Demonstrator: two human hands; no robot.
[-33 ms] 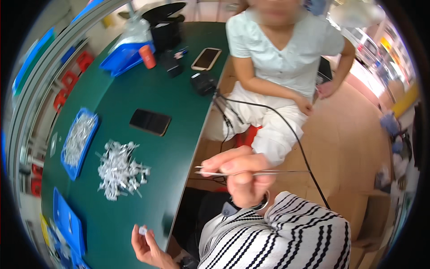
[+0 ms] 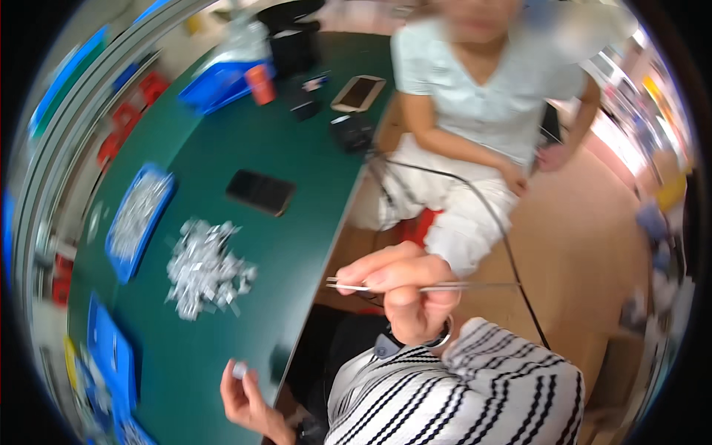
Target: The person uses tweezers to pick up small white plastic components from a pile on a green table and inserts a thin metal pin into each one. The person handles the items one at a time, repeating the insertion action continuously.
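My right hand (image 2: 415,285) is raised beyond the table's right edge, its thumb and fingers pinching slim metal tweezers (image 2: 493,285). The tweezers lie level, their two thin tips pointing left and slightly apart, with nothing seen between them. Low over the near edge of the green table, my left hand (image 2: 248,400) pinches a small whitish piece (image 2: 239,370) between thumb and fingertip; its exact kind is too small to tell. Past the left hand, a loose pile of small whitish and clear plastic parts (image 2: 206,271) lies on the tabletop.
A blue tray (image 2: 154,230) of clear pieces stands left of the pile, another blue tray (image 2: 111,363) nearer. A black phone (image 2: 260,191), a pale-edged phone (image 2: 359,93) and a red cylinder (image 2: 259,84) lie farther off. A person (image 2: 475,111) sits opposite; a black cable (image 2: 486,204) hangs between us.
The whole view has shifted slightly, so the table and its things appear a little farther right and higher, with more blur. Both hands keep their holds.
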